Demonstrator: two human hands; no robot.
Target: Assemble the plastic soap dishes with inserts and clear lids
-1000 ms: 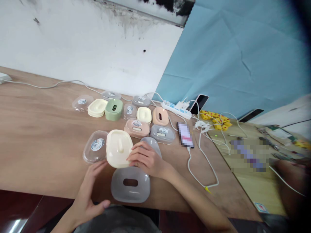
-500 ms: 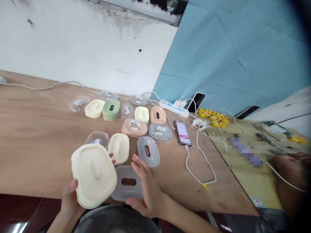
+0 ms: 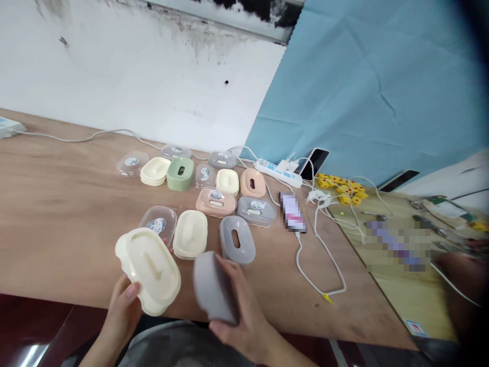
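Observation:
My left hand (image 3: 123, 312) grips a cream plastic soap dish tray (image 3: 155, 270) by its edge, tilted above the table's front edge. My right hand (image 3: 244, 313) is closed round a grey soap dish shell (image 3: 212, 285), lifted and tipped onto its side, slightly blurred. Just beyond the hands lie a clear lid (image 3: 164, 219) with a round sticker, partly hidden by the held tray, a small stack of cream trays (image 3: 191, 232) and another grey shell (image 3: 244, 252) with an oval slot.
Farther back stand a green shell (image 3: 179, 176), a peach shell (image 3: 254, 181), more cream trays (image 3: 153, 171) and a lidded peach dish (image 3: 216, 203). Right of them are a phone (image 3: 293, 211) on a cable and a power strip (image 3: 280, 173). A co-worker's blurred hand (image 3: 462, 285) is far right.
My right hand has taken hold of the grey shell that lay flat on the table and raised it on its side. The cream tray has tilted in my left hand.

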